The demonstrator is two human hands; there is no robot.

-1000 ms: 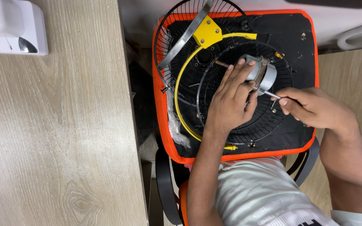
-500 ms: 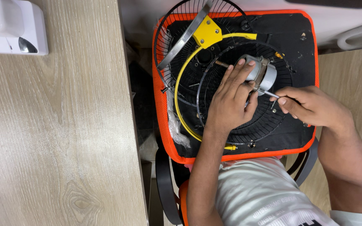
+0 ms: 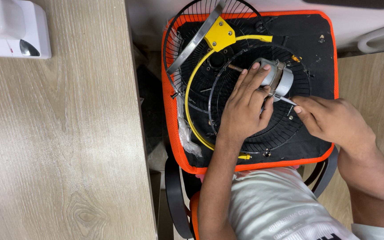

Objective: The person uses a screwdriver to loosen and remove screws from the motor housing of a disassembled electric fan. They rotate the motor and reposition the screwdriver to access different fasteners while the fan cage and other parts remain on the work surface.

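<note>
Far left: white plastic device with dark oval windows (image 3: 12,31) sits on the pale wood-grain worktop (image 3: 54,146), well apart from the work.
Base: black pad with orange mesh edging (image 3: 321,35) carries everything else; it lies right of the worktop edge.
Fan parts: black wire fan guard (image 3: 192,44) with yellow plastic ring and bracket (image 3: 218,33) lies flat on the pad; a curved metal strip crosses its top left.
Left hand (image 3: 245,111): laid flat, fingers spread, tips pressing on the small silver cylindrical fan motor (image 3: 278,78) at the guard's centre. Grip apart, resting rather than clamped.
Motor position: up and right of the left palm, touching its fingertips; long axis runs lower-left to upper-right.
Right hand (image 3: 334,122): fingers pinched together on a thin metal screwdriver shaft (image 3: 285,99).
Key relation: shaft points left toward the motor's lower edge; tip touches or sits just beside it, cannot tell which. Motor lies left and slightly up from the right grip. The left hand is the nearer.
</note>
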